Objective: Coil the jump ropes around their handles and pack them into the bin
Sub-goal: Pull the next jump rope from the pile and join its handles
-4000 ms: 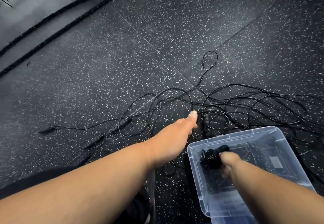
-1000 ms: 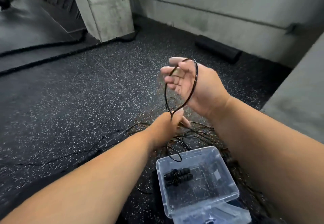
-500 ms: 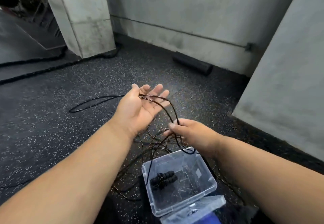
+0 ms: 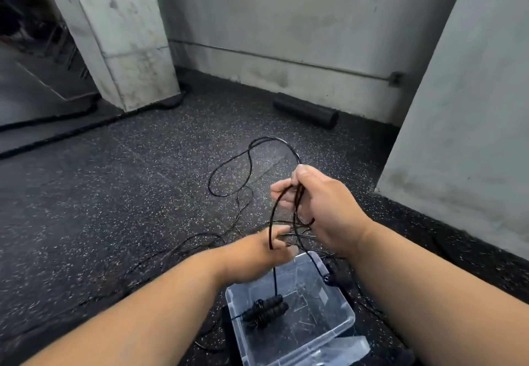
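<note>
Clear plastic formed the bin (image 4: 337,320), which sat on the floor nearest the person, between the two forearms, with its lid (image 4: 343,350) lying against its near edge. Inside it, toward the left wall, lay one coiled jump rope (image 4: 264,311), its cord wound round a pair of black handles. Just above the bin's far rim the left hand (image 4: 257,254) was blurred; its fingers (image 4: 279,232) reached into the strands of a loose black rope (image 4: 273,222), but whether they closed on the cord could not be told. Higher and to the right, the right hand (image 4: 323,208) was curled round several passes of that same rope, thumb on top, holding them bunched. From this fist a strand dropped past the bin's far right corner to a black handle (image 4: 339,278) on the floor, and a wide loop (image 4: 229,176) arched away up and to the left in the air. More cord lay tangled on the speckled rubber floor (image 4: 128,194) behind the hands. Farther off, a black foam roller (image 4: 305,113) rested at the foot of the grey wall (image 4: 286,36), with a concrete pillar (image 4: 123,36) to the left.
</note>
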Tool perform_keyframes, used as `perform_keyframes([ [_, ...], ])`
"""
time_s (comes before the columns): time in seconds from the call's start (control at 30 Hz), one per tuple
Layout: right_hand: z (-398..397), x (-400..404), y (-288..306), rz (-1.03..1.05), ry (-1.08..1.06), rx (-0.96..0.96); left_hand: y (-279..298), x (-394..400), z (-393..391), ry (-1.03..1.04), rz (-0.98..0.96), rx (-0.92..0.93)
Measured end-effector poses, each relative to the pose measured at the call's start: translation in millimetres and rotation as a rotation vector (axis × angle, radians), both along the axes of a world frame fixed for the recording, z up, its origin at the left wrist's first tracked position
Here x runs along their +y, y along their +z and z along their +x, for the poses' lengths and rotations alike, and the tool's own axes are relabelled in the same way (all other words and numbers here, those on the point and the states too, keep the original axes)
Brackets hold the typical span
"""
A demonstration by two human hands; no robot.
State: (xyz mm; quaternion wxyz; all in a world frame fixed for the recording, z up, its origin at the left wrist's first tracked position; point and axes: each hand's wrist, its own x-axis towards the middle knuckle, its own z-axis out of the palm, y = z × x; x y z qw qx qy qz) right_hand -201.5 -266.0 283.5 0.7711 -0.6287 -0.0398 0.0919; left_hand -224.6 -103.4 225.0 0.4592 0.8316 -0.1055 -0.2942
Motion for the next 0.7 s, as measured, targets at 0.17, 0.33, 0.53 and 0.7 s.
perform_keyframes([
  [0.17,0.8,7.5,0.5,0.294,0.039,0.204,-13.1,-18.0,-0.8,0.019,-0.072,-0.050],
  [0.33,15.7,6.5,-7.7,0.324,0.032,0.265,-3.7,-26.8,-1.4,0.116,-0.176,0.001],
  [0.53,6.6,-3.0,-42.1,-0.019,0.270,0.130,59.7,4.8,26.5,0.578,-0.826,0.059],
  [0.7,-22.8,11.4,-58.5,-0.417,0.569,0.105,83.1,39.3,40.3,0.704,-1.048,0.046],
])
